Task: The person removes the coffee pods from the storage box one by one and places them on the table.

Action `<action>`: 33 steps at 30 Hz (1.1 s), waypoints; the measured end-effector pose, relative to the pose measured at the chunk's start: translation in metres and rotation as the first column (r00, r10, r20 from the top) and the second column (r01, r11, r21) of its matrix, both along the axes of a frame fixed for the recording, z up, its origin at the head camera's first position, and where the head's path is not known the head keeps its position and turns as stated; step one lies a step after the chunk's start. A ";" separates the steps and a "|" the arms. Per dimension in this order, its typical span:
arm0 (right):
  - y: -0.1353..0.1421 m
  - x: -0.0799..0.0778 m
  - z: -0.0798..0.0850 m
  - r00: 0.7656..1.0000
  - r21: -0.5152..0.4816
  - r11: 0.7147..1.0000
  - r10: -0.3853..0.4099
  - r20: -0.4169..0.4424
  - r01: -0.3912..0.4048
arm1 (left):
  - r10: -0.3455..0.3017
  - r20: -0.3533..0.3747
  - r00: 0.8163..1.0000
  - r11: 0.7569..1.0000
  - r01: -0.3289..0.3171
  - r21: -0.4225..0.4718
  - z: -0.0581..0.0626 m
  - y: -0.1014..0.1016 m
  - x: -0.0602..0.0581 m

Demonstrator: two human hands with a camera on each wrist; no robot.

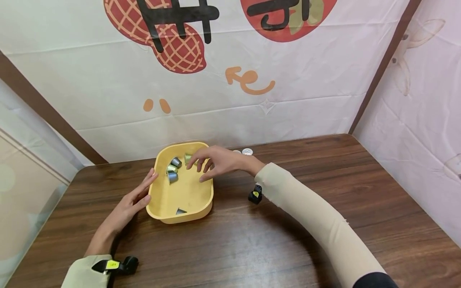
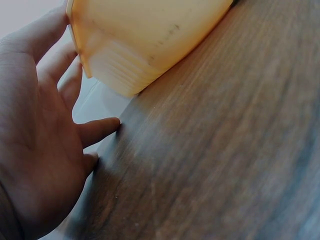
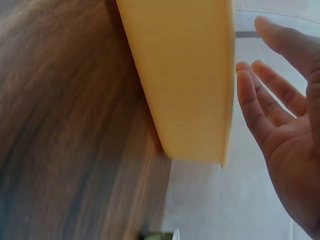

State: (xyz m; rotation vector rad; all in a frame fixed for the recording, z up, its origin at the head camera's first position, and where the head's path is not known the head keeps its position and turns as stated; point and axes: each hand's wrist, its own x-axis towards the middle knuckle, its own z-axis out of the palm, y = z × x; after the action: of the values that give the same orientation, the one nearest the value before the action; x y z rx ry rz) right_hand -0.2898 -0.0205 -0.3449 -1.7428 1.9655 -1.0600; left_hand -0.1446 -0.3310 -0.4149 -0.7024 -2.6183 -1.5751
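A yellow plastic tub (image 1: 191, 192) stands on the table with several coffee capsules inside. A blue capsule (image 1: 173, 178), a pale green capsule (image 1: 172, 169) and a dark grey-blue capsule (image 1: 176, 162) lie together along its left side. Another green capsule (image 1: 187, 158) is partly covered by the right fingers, and a grey capsule (image 1: 181, 211) sits at the near end. My left hand (image 1: 124, 208) touches the tub's left rim, fingers spread. Over the tub's right side hovers my right hand (image 1: 219, 162), fingers loosely bent, nothing seen in its grasp.
Two capsules stand with silver lids up beyond the right forearm, one being a silver-lidded capsule (image 1: 247, 151). The wooden table (image 1: 288, 248) meets a printed cloth wall (image 1: 119, 144) at the back. Black wrist cameras are strapped to both sleeves.
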 end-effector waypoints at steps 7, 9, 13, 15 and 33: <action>-0.013 0.011 -0.002 0.998 0.050 0.998 0.034 0.052 -0.037 | 0.002 0.002 1.000 1.000 -0.002 -0.006 -0.001 -0.001 -0.001; -0.016 0.014 -0.003 0.997 0.072 0.996 0.046 0.062 -0.051 | 0.005 0.003 1.000 1.000 -0.005 -0.010 -0.001 -0.001 -0.001; -0.023 0.020 -0.006 0.994 0.097 0.992 0.078 0.081 -0.085 | 0.018 0.014 1.000 1.000 -0.018 -0.020 -0.001 -0.002 -0.001; -0.026 0.022 -0.008 0.992 0.105 0.990 0.089 0.084 -0.098 | 0.017 0.009 1.000 1.000 -0.017 -0.019 -0.001 -0.001 -0.001; -0.043 0.048 -0.008 0.972 0.183 0.956 0.210 0.109 -0.228 | 0.020 0.013 1.000 0.999 -0.020 -0.026 -0.001 0.000 -0.002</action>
State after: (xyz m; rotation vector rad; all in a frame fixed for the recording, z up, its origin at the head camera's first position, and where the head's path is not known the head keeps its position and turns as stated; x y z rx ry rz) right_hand -0.2415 -0.0632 -0.3528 -1.7278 1.7120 -0.8248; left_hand -0.1465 -0.3314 -0.4158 -0.6673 -2.6510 -1.5483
